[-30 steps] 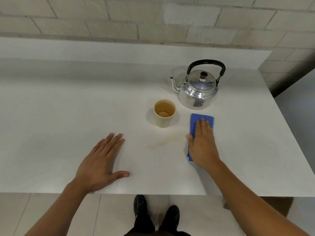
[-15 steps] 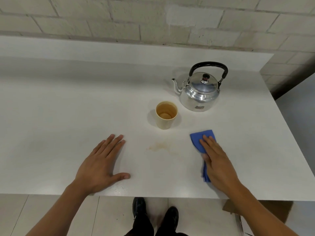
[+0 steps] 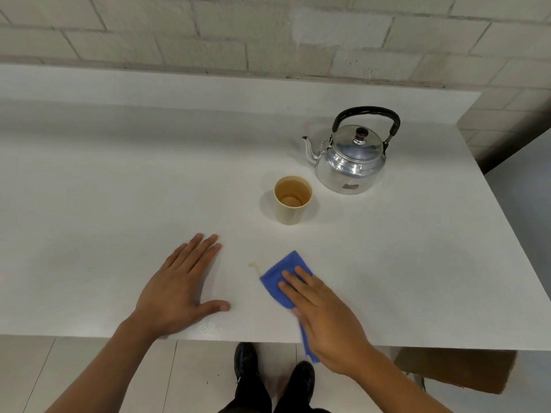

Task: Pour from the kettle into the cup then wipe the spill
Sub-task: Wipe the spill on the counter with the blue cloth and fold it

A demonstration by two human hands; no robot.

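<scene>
Blue cloth (image 3: 281,274) — rumpled, flat under right hand (image 3: 326,320) — beside faint spill (image 3: 254,266)

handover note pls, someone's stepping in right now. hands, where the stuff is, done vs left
Left hand: flat on the white table, empty.
Right hand: pressing the blue cloth flat, near the front edge.
Shiny metal kettle: upright at back right, spout toward the cup.
Beige paper cup: upright in front-left of the kettle, brownish liquid inside.
Done: pour; most of the spill looks wiped.
Left: a small yellowish streak just left of the cloth, plus a few droplets near the front edge.
</scene>
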